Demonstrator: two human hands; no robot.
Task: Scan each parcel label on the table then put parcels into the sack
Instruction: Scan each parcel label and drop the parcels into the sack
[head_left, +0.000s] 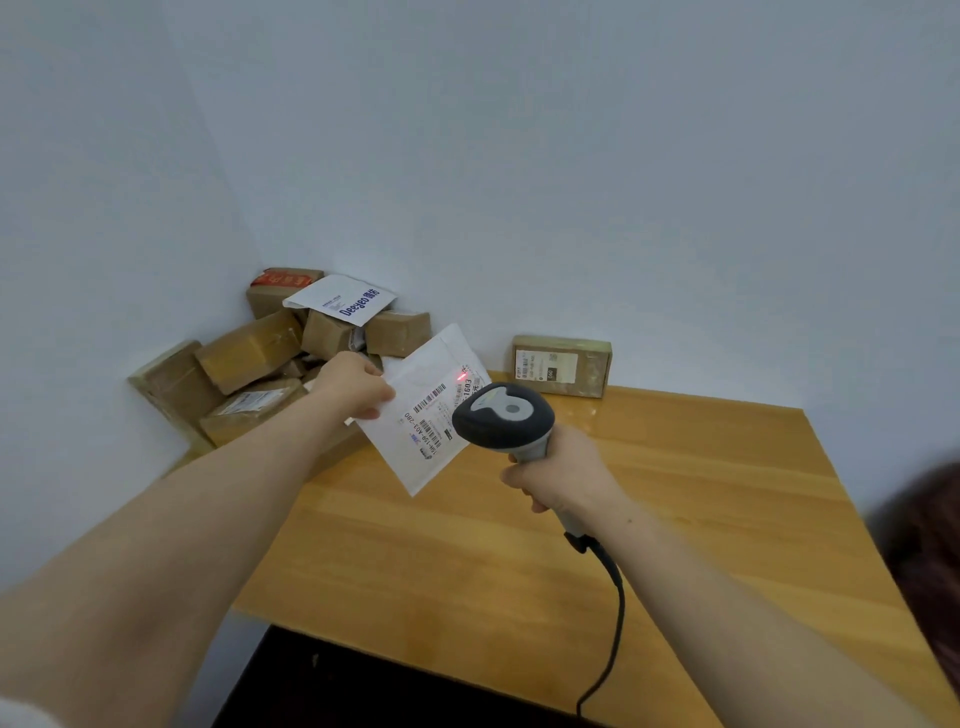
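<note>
Left hand (358, 387) pinches white parcel (426, 415) above table (675, 493); right hand (556, 467) grips scanner (504, 415) just beside it.

White mailer (423, 410), red dot, orange-brown table (649, 499)

Both bare forearms reach forward from the near edge. The left hand (358, 387), farther out, pinches the left edge of a white envelope (415, 415) between thumb and fingers. The right hand (561, 470) is wrapped round the handle of a scanner (503, 414), knuckles facing left.
</note>
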